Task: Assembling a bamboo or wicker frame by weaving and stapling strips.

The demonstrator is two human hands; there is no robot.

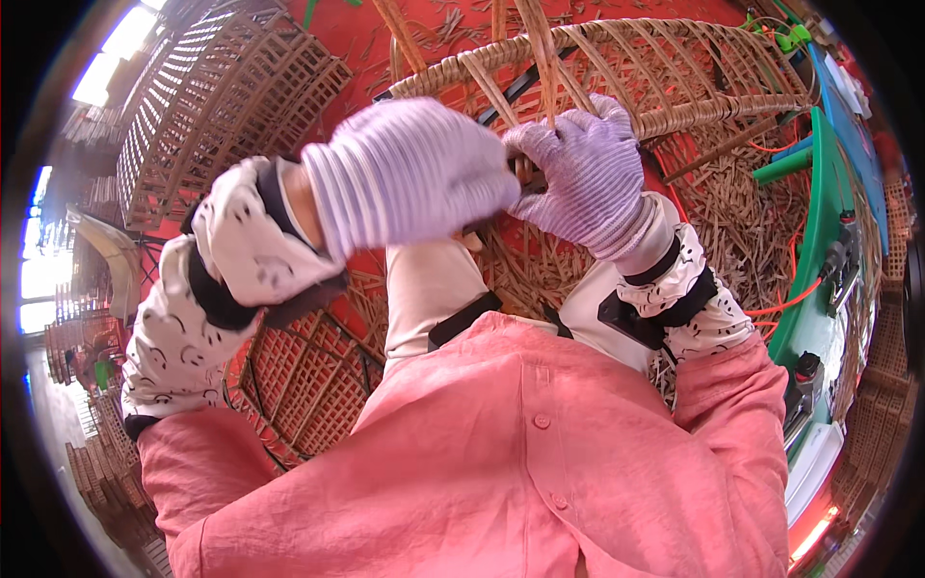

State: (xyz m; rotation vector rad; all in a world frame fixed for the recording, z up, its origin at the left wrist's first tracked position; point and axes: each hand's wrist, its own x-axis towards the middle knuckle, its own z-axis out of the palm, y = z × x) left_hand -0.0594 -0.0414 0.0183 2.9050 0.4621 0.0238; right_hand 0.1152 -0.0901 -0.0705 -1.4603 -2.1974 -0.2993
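Observation:
Both my hands wear purple-and-white striped knit gloves and meet in front of a curved wicker piece [694, 111] with wrapped rims and slanting ribs. My right hand [586, 178] has its fingers curled at the near rim, where several brown rattan strips [542, 48] run down into it. Its grip point is partly covered by the glove. Slightly blurred, my left hand [414, 173] is closed like a fist, knuckles up, with its fingertips beside the right thumb. Whatever lies in the left fingers is hidden.
Brown lattice baskets [217, 106] are stacked at the far left. Another lattice panel [308, 385] lies by my left leg. Cut strip scraps [723, 207] litter the red floor. At right stands a green board [819, 222] with an orange cord [785, 306] and a tool.

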